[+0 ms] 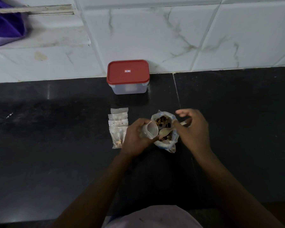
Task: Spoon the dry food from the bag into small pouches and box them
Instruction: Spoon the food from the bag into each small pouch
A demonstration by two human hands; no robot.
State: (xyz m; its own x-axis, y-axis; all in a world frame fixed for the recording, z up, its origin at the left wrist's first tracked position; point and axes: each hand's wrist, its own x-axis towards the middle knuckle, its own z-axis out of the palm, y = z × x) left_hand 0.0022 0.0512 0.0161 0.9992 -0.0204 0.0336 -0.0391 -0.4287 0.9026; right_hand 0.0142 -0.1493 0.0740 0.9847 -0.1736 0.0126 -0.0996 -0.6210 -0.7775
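Left hand point(136, 137) grips an open pouch point(150, 131); right hand point(192, 129) pinches the spoon point(166, 131): scoop level, tip slowly into its mouth.

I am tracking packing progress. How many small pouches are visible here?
5. Four pouches lie overlapping in a row on the counter, left of the left hand; one more is held open in that hand. The overlap may hide others.

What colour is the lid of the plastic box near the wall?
The lid is red, seen clearly in the head view.
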